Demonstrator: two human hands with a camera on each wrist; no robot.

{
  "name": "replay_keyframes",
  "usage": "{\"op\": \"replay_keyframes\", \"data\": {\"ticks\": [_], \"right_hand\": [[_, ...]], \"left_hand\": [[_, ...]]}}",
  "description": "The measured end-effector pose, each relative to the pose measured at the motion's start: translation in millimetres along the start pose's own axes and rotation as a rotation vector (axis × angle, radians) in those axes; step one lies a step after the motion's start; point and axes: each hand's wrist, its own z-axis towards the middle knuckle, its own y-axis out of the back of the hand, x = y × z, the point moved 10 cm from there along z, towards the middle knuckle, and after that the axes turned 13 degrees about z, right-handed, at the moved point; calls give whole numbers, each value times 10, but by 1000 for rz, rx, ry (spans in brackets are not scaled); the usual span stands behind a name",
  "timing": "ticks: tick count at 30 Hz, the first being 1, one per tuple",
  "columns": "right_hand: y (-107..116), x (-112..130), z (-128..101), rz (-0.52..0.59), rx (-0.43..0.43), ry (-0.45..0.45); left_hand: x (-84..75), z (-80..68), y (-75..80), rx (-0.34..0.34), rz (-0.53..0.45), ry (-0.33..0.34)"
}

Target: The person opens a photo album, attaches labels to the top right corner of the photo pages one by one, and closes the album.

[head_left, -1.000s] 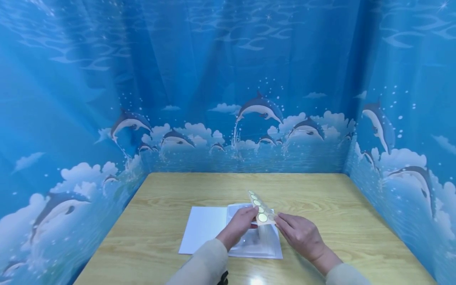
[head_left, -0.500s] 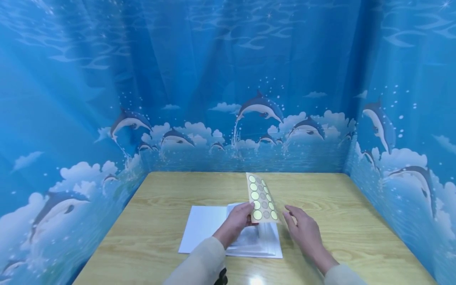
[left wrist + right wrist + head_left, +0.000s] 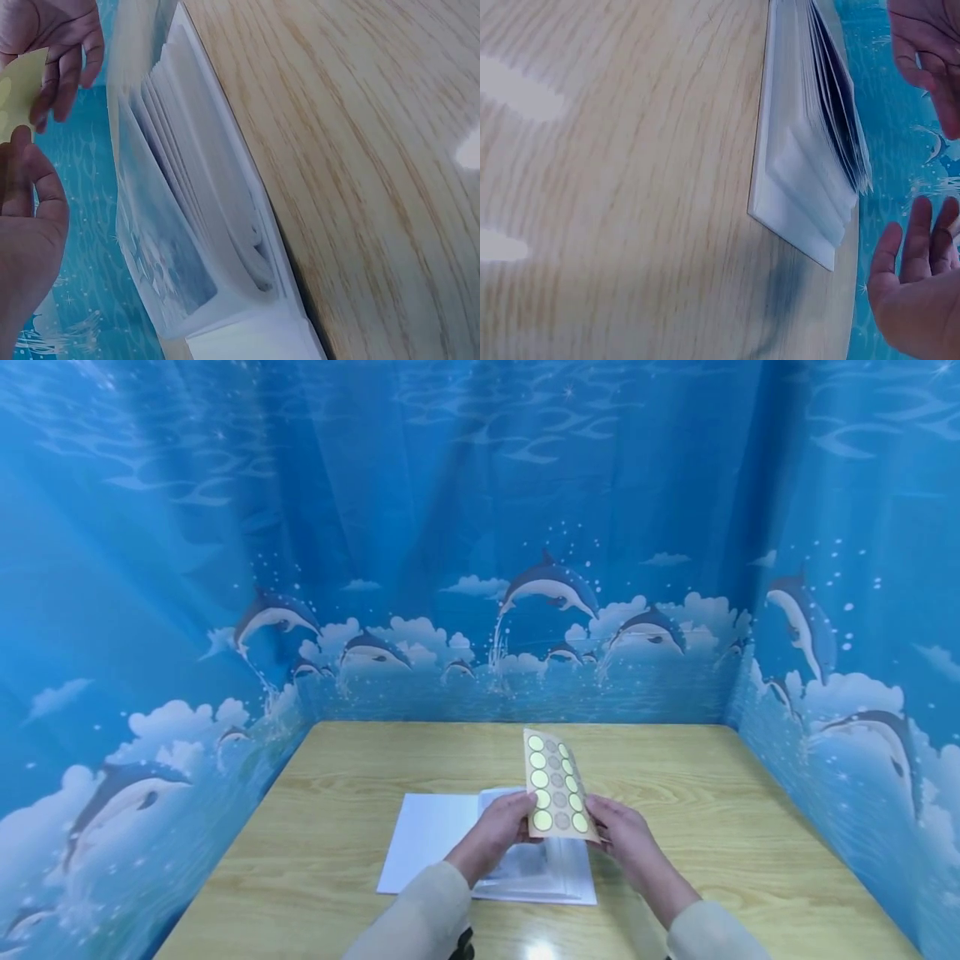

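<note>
I see my left hand [image 3: 495,831] pinching the lower left edge of a sticker sheet [image 3: 556,785], held upright above an open white booklet [image 3: 457,839] on the wooden table [image 3: 712,810]. My right hand [image 3: 626,839], fingers relaxed, touches the sheet's lower right corner.

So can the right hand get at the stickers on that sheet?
Probably yes. The right hand is already at the lower right edge of the sheet, which the left hand holds upright above the book. Nothing stands between its fingers and the stickers.
</note>
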Motion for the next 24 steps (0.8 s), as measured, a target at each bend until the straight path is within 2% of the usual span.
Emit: {"op": "replay_keyframes", "data": {"ticks": [5, 10, 15, 24], "right_hand": [[62, 14, 12, 48, -56, -5], [124, 45, 25, 87, -123, 6], [116, 95, -4, 110, -155, 36], [100, 124, -23, 69, -181, 65]], "left_hand": [[28, -5, 15, -21, -2, -5], [49, -13, -16, -10, -6, 4], [77, -8, -60, -3, -22, 5], [106, -19, -24, -55, 0, 16]]}}
